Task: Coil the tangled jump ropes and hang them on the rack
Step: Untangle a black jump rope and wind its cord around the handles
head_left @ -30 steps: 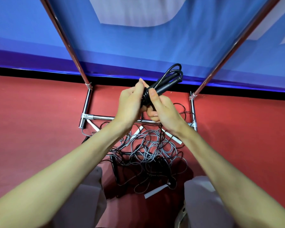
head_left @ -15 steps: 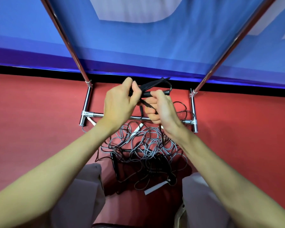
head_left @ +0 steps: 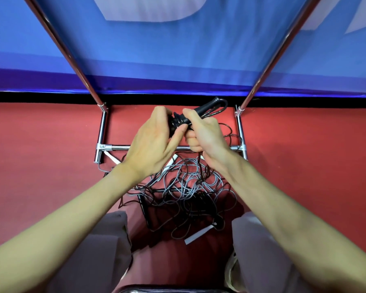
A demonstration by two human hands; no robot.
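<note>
A coiled black jump rope (head_left: 207, 107) is held between both hands above the rack's base, its handle pointing up and to the right. My left hand (head_left: 154, 142) wraps the wound part of the coil from the left. My right hand (head_left: 205, 132) grips the bundle from the right, thumb over it. Below the hands a tangle of grey and black ropes (head_left: 188, 193) lies on the red floor. The chrome rack (head_left: 118, 147) has a low crossbar and two slanted uprights rising to the upper corners.
A blue banner (head_left: 178, 49) hangs behind the rack. A white handle (head_left: 197, 235) lies at the near edge of the tangle. My knees in grey trousers (head_left: 106, 240) flank the pile. A dark seat edge (head_left: 178, 289) shows at the bottom.
The hands lowered slightly with the coil, then shifted; the handle end now sticks out to the upper right again, and my left hand has closed round the wound part.
</note>
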